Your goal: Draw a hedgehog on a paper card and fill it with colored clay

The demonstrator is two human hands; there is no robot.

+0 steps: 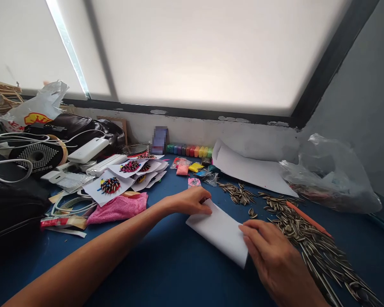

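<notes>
A folded sheet of white paper [219,232] lies at a slant over the blue table, between my two hands. My left hand [189,200] pinches its far left corner, thumb on top. At the right end my right hand [272,247] grips the edge between thumb and fingers. Sunflower seeds [313,238] are heaped just right of my right hand, and a smaller group [238,194] lies beyond the paper. An orange stick-like tool [309,218] rests on the seeds. Past my left hand sits a small pink packet [194,182].
White cards with colourful seed hedgehogs [110,185] are piled on the left, by a pink cloth [118,209]. Coloured clay packets [182,168] lie at the back. A large white sheet [249,166] and a clear plastic bag [336,179] stand back right. Cables and a power bank [88,150] crowd the left.
</notes>
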